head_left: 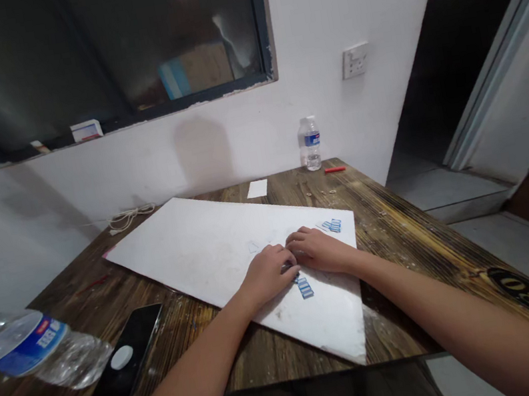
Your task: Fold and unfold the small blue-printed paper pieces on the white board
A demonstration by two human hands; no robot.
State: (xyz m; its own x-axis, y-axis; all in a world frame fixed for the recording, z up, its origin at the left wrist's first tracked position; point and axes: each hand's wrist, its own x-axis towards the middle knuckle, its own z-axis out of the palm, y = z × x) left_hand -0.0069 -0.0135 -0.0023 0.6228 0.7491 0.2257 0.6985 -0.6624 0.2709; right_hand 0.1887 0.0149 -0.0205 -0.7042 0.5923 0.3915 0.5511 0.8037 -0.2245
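My left hand (271, 271) and my right hand (316, 248) meet over a white board (190, 237) that lies askew on the table. The fingers of both are curled and closed, their tips close together; whatever is between them is hidden. Just below the fingertips is a short ladder-like row of small blue-edged pieces (304, 288), flat on the board. A second cluster of blue-edged pieces (333, 225) lies beyond my right wrist, near the board's right corner. Faint blue marks (253, 246) show on the board past my left hand.
On the dark wooden table (407, 262), a large plastic bottle (31, 348) and a black phone (121, 370) with a white disc (121, 358) lie at left. At the back are a cable (128, 218), white paper (257, 189), a small bottle (311, 144) and a red stick-like object (335, 170).
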